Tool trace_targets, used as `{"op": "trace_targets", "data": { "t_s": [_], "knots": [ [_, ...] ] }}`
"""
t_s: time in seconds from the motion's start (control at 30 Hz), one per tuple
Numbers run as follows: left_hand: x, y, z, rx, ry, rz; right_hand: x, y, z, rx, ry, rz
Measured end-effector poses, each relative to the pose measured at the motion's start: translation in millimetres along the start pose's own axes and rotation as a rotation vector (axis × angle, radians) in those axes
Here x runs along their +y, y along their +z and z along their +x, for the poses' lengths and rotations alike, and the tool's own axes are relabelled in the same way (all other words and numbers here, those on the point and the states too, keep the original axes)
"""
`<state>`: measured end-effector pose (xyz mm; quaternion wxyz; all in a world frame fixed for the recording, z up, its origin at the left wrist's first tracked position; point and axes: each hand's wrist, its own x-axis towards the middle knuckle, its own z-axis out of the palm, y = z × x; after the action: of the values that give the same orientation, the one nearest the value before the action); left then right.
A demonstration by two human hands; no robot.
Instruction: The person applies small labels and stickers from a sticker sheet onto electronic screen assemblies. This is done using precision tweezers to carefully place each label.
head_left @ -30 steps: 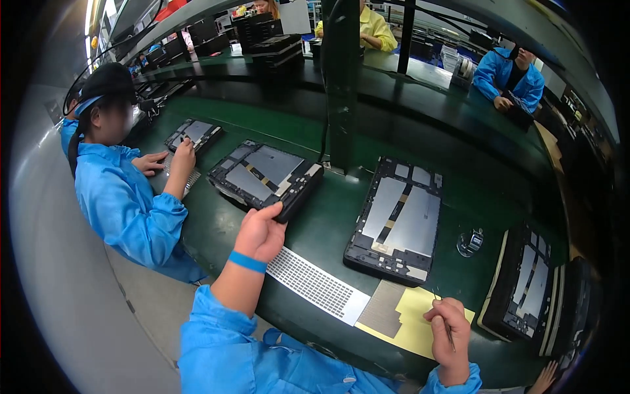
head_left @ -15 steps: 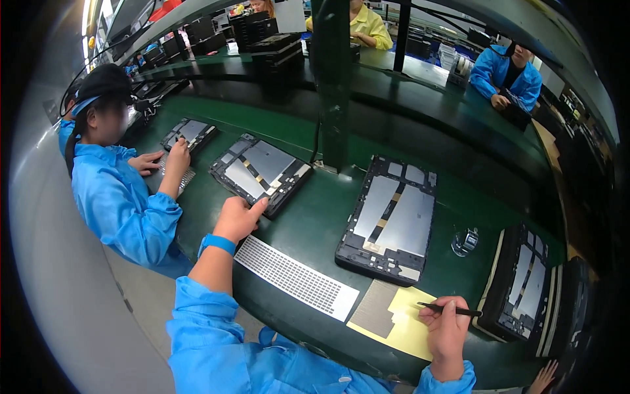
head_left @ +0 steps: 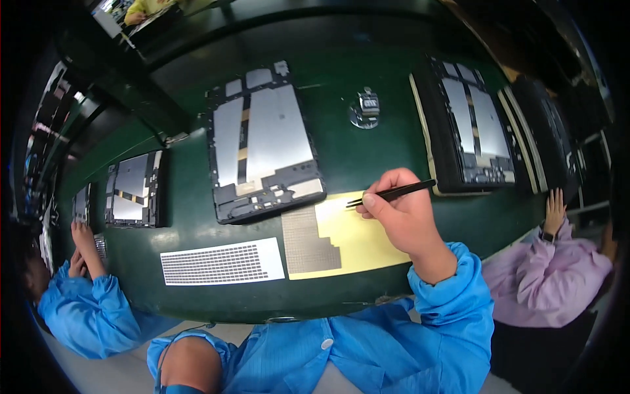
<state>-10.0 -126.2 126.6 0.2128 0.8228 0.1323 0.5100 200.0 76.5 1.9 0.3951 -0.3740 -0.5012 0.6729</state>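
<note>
- Right hand (head_left: 401, 217) rested on the near edge of the green conveyor belt (head_left: 367, 148), fingers pinched shut around black tweezers (head_left: 392, 193).
- Tweezer tips pointed left and touched down on the yellow backing sheet (head_left: 357, 243), near its upper edge.
- Sheet lay flat just in front of the hand, partly under it; left portion covered by a grey grid of small stickers (head_left: 308, 240) with a stepped right edge.
- Left hand out of view; only a blue sleeve and a bare elbow (head_left: 190, 364) showed at the lower edge, so grip impossible to tell.
- White strip of tiny dark stickers (head_left: 223, 262) lay to the left of the yellow sheet, just beside it, not touching.
- Open tablet back in a black tray (head_left: 262, 148) sat directly beyond the sheet, silver plates and a thin orange flex cable facing up, its near edge just touching or overlapping the sheet's top.
- Second tablet tray (head_left: 472, 131) stood to the right, close to the tweezer handle end.
- Small round metal fitting (head_left: 365, 108) lay between the two trays, farther back.
- Third tray (head_left: 134, 190) lay well to the left, in front of a co-worker in blue (head_left: 92, 308) whose hands rested at the belt edge.
- Another person in a pink smock (head_left: 558, 269) sat at the right, one hand raised to the belt's edge.
</note>
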Motion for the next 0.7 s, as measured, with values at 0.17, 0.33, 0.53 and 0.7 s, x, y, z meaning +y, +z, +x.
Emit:
{"op": "trace_targets", "data": {
  "t_s": [0.17, 0.33, 0.53, 0.7],
  "knots": [
    [1, -6, -4, -0.012, 0.160, -0.236, -3, -10, -28, -0.189, 0.073, -0.164],
    [12, -1, -15, 0.057, 0.180, -0.177, 7, -1, -32, -0.166, 0.184, -0.126],
    [17, 2, -28, 0.128, 0.201, -0.106, 8, 0, -30, -0.245, 0.180, -0.279],
    [15, 0, -38, 0.181, 0.232, -0.060, 9, 0, -28, -0.253, 0.144, -0.376]
  ]
}}
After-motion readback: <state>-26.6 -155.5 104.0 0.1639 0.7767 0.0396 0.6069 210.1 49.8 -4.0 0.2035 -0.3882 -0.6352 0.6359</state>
